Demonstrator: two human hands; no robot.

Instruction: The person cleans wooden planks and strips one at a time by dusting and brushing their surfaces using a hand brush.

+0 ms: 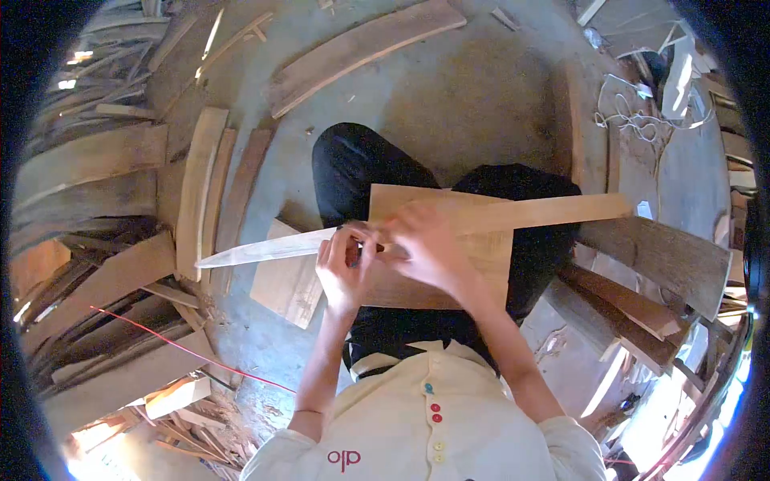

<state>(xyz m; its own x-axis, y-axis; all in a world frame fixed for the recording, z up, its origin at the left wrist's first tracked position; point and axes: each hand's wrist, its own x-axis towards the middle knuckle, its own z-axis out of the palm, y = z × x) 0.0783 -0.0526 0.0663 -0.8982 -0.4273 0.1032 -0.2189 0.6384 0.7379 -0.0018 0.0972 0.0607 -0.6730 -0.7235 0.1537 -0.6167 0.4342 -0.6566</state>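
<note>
A long, narrow wooden strip [545, 212] lies crosswise over my lap, its pale left end reaching past my knee. Under it, a square wooden board [481, 276] rests on my thighs. My left hand [343, 260] is closed with curled fingers at the middle of the strip; a small dark thing shows between them, too unclear to name. My right hand [425, 248] is right beside it, over the strip and board. Motion blurs its fingers, so I cannot see whether they grip anything.
Another flat board [289, 276] lies on the floor by my left leg. Planks [204, 192] and stacked wood stand at the left. A long curved plank [361, 52] lies ahead. At the right are more boards [658, 256] and a white cable [634, 120]. A red cord [192, 349] crosses the lower left.
</note>
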